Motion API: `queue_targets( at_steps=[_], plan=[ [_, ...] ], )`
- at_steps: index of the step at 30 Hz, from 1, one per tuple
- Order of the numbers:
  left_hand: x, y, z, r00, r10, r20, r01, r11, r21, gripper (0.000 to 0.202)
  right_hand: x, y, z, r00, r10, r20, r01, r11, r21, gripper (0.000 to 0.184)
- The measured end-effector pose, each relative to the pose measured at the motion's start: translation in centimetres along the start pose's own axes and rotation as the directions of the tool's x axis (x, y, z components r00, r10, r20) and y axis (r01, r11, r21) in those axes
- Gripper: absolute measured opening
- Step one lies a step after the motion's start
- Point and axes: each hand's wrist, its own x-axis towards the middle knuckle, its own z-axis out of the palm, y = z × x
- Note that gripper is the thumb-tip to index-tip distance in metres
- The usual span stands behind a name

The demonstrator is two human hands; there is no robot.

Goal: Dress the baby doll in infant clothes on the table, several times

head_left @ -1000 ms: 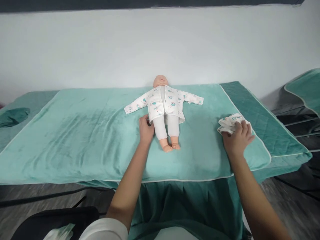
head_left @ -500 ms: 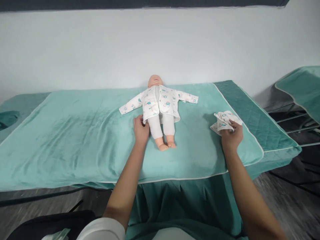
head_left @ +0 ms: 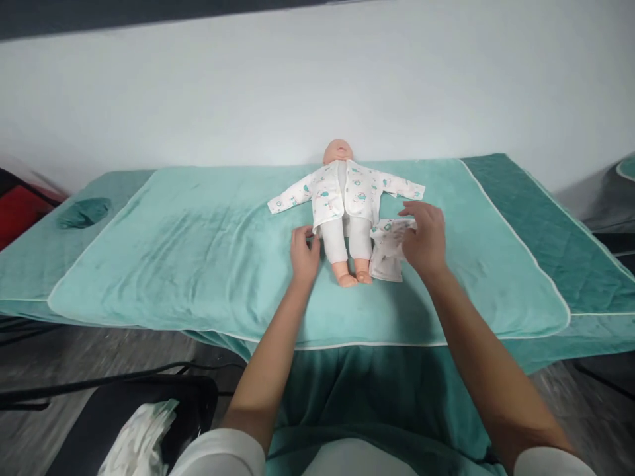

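Note:
A baby doll lies face up on the green bed cover, feet toward me and arms spread. It wears a white jacket with a teal print, undone at the front, and white leggings. My left hand rests beside the doll's hip at the jacket's hem, thumb and fingers apart. Just right of the doll's legs, my right hand grips a small folded baby garment in matching print. Its kind cannot be made out while folded, and the hand hides its right edge.
The light green cover spans most of a padded bed against a white wall. At the bed's left end is a face hole. A black chair at lower left bears more printed cloth. Something red stands far left.
My right hand has brought the folded garment leftward from the cover's right side to the doll's legs. My left hand stays by the hip. The view has turned left.

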Motion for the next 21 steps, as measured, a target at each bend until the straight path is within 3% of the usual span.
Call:
queue_targets(
  at_steps=[2,4,7,9,11,16,21],
  plan=[
    [-0.2,0.2,0.0,0.999,0.024,-0.026,-0.024,1.000,-0.011,0.010,-1.3,-1.0,1.7,0.994,-0.101,0.045,0.099,0.994,0.048,0.043],
    [-0.4,0.3,-0.1,0.996,0.084,0.022,-0.084,0.996,-0.006,0.010,-2.9,-1.5,4.2,0.983,-0.124,0.132,0.111,0.988,0.106,0.049],
    [-0.7,0.3,-0.2,0.974,0.180,0.138,-0.189,0.980,0.059,0.026,-4.3,-1.1,7.9,0.977,-0.071,0.203,0.061,0.997,0.056,0.049],
    [-0.7,0.2,-0.2,0.967,0.184,0.175,-0.206,0.972,0.117,0.036,-4.2,-0.1,9.3,0.976,-0.079,0.202,0.074,0.997,0.033,0.047],
    [-0.5,0.1,0.0,0.973,0.150,0.178,-0.176,0.975,0.137,0.044,-3.6,0.8,9.7,0.979,-0.100,0.180,0.096,0.995,0.033,0.046],
    [0.2,-0.2,0.5,0.996,0.079,0.043,-0.080,0.996,0.028,0.058,-2.9,2.3,8.5,0.989,-0.072,0.130,0.066,0.996,0.054,0.049],
    [0.6,-1.2,0.4,0.994,0.072,0.087,-0.091,0.966,0.242,0.061,-3.9,2.8,8.3,0.995,0.079,0.064,-0.080,0.997,0.014,0.057]
  ],
)
